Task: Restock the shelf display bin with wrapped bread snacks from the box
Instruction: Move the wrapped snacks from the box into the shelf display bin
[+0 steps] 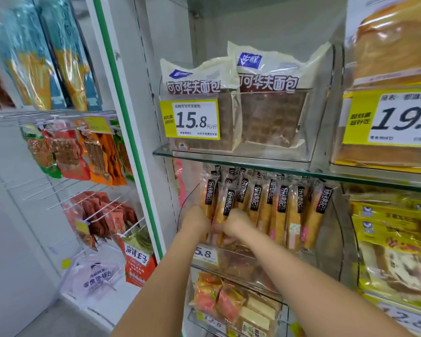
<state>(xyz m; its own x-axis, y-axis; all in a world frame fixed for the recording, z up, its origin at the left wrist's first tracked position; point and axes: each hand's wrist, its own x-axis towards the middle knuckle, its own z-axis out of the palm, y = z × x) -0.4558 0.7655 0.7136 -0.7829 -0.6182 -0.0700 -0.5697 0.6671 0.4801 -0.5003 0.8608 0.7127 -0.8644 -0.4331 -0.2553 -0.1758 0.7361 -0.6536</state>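
While arms reach forward, left hand and right hand curl around bread snacks

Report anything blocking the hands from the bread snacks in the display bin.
Nothing visible does. The left hand and right hand are inside the clear bin, against the lower ends of the upright bread snacks. The glass shelf sits above them.
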